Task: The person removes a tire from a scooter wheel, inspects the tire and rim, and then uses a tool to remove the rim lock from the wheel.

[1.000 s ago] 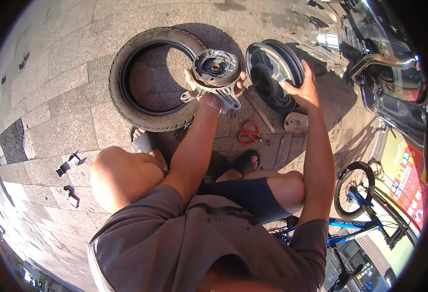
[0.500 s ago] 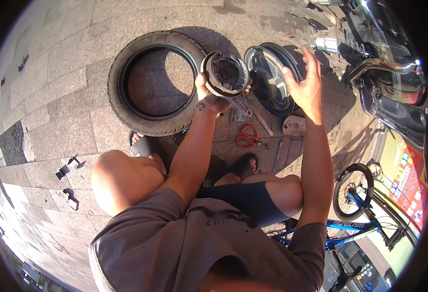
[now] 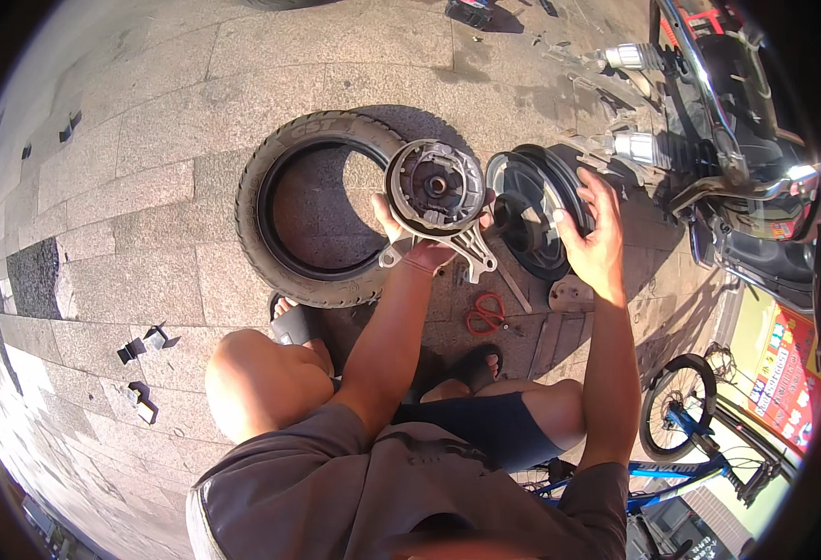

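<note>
In my left hand point(image 3: 426, 254) is a round metal drum brake plate point(image 3: 437, 187). Its curved shoes, springs and central hole face up, and two bracket arms stick out on the near side. My thumb shows at its left edge and fingertips at its right; the palm lies beneath. My right hand point(image 3: 597, 238) is open, fingers spread, beside the right edge of a wheel rim point(image 3: 560, 210) on the paving; whether it touches the rim I cannot tell. Left of the brake plate a black tyre point(image 3: 257, 210) lies flat, partly behind the plate and my left forearm.
Red-handled cutters point(image 3: 487, 315), a thin flat bar point(image 3: 515, 287) and a pale rounded block point(image 3: 571, 294) lie near my feet. A dark motorbike point(image 3: 756, 215) with metal parts stands at the right. A blue bicycle point(image 3: 679, 464) is at the lower right. Small black-and-white scraps point(image 3: 142, 343) lie left.
The brake plate has tilted in my left hand, so its shoes and bracket arms show more fully. My right hand stays open near the rim. The whole view has shifted, with the scene lower.
</note>
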`<state>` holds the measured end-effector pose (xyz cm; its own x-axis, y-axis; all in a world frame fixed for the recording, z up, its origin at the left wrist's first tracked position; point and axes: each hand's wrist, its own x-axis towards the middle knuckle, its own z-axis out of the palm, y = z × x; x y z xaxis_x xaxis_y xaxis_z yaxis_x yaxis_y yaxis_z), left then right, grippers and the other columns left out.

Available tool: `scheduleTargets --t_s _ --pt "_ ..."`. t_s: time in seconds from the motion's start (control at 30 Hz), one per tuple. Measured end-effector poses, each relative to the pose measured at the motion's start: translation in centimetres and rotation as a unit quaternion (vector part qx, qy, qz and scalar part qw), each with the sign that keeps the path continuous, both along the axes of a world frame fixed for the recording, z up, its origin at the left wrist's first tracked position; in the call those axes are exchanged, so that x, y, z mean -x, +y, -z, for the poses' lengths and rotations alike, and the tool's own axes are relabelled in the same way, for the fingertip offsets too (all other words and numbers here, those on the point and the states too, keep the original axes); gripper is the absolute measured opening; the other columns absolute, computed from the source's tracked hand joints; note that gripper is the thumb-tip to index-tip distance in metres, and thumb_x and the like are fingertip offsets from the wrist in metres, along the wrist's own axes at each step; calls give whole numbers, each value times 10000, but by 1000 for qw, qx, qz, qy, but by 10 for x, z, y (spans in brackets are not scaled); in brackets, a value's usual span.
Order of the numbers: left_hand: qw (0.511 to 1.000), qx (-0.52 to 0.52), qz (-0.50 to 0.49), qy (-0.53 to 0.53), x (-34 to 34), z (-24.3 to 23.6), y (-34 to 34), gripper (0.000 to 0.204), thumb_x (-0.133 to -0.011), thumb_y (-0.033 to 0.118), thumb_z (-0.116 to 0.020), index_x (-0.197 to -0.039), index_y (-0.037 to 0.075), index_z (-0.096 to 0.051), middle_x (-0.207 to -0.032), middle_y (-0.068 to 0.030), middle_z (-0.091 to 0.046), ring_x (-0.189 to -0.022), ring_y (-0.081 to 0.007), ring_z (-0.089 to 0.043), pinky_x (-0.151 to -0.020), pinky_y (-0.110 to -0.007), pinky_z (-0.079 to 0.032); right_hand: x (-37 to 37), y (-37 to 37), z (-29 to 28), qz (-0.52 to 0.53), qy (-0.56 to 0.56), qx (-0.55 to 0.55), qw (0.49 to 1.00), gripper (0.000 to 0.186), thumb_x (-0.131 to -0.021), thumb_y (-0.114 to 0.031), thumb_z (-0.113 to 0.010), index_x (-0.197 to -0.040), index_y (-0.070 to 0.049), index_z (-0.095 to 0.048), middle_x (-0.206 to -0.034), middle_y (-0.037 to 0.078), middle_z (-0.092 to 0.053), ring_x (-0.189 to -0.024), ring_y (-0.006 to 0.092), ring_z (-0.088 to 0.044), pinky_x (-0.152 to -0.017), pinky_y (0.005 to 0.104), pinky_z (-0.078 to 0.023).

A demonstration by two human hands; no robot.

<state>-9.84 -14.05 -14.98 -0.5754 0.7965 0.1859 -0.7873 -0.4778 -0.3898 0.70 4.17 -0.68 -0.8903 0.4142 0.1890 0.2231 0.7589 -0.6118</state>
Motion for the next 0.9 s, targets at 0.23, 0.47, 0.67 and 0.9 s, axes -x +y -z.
scheduleTargets --t_s 0.23,0.47,0.67,0.9 --pt "984 -139 -87 -64 20 -29 4 1138 -646 730 -741 -1492 88 -330 -1515 -225 -316 -1324 -527 -365 -977 -651 -463 -7 -22 -19 -43 -46 21 998 575 -770 -101 -741 -1301 -21 -534 -1261 162 -541 -1098 289 -568 -949 379 -470" --pt "976 -181 -80 -85 37 -40 -2 1119 -650 596 -830 -1527 191 -265 -1604 -119 -101 -1401 -480 -234 -1036 -656 -402 -1 -27 -27 8 -77 17 997 579 -761 -112 -726 -1291 1 -525 -1278 184 -530 -1120 321 -563 -961 401 -471" --pt "991 -5 -90 -101 48 -18 -11 1152 -635 688 -775 -1510 121 -284 -1514 -239 -287 -1333 -532 -332 -1014 -664 -428 5 -25 -13 -1 -111 13 994 576 -740 -63 -735 -1280 -23 -540 -1257 164 -548 -1121 310 -568 -966 390 -467" --pt "954 277 -107 32 36 15 -27 928 -699 483 -837 -1424 92 -410 -1329 -162 -552 -1180 -404 -567 -1002 -554 -485 12 -17 0 -11 -131 33 991 589 -728 -21 -737 -1284 -44 -544 -1257 144 -551 -1120 292 -566 -962 381 -467"
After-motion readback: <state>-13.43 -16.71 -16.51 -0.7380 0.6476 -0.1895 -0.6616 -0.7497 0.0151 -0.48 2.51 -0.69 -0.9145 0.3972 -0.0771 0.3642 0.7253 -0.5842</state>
